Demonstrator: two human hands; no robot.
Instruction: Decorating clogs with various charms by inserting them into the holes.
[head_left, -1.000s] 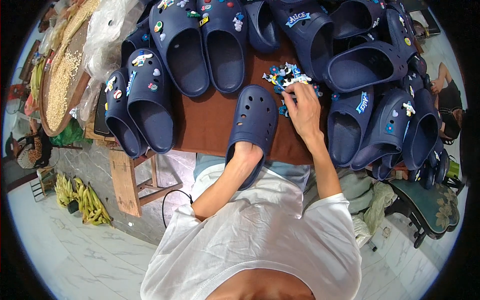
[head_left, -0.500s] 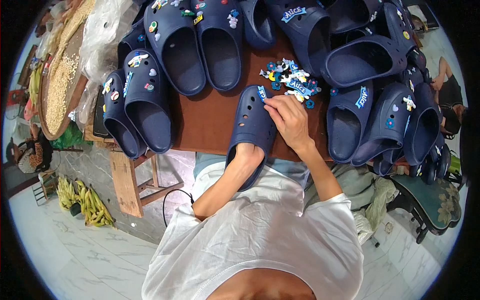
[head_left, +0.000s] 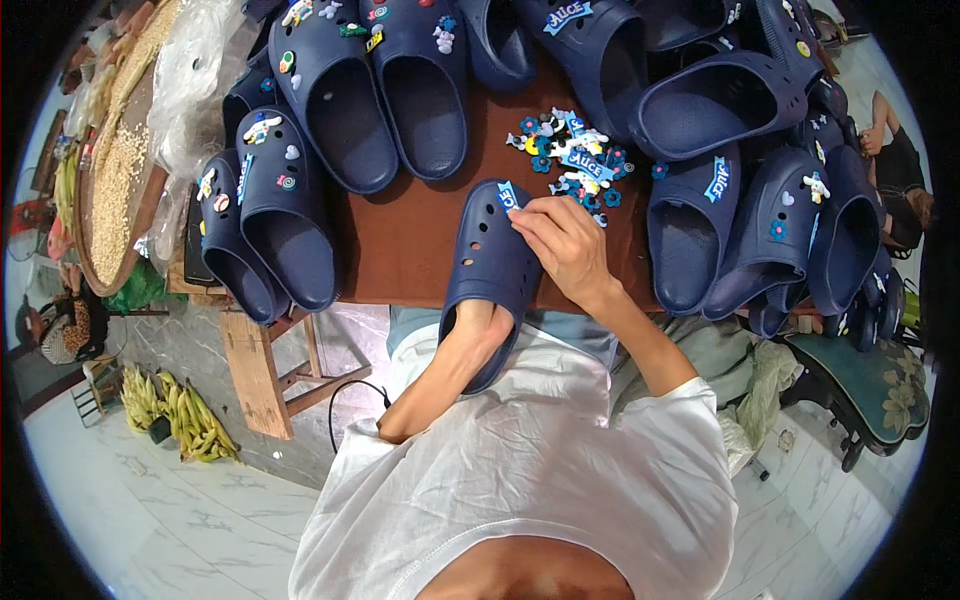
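Right hand is pinching a charm at the clog, apparently fitting it; left hand is sitting inside, grip hidden; seating is probably needing firm pressure.

In the middle of the frame, my left hand is inside a clog, and my right hand is at its upper right, fingers on a charm near the toe. Up and right of it, a heap of charms lies on the table. Two clogs stand at upper centre-left, two more left of them, others crowd the upper right. A stool is lower left, a chair at the right edge.
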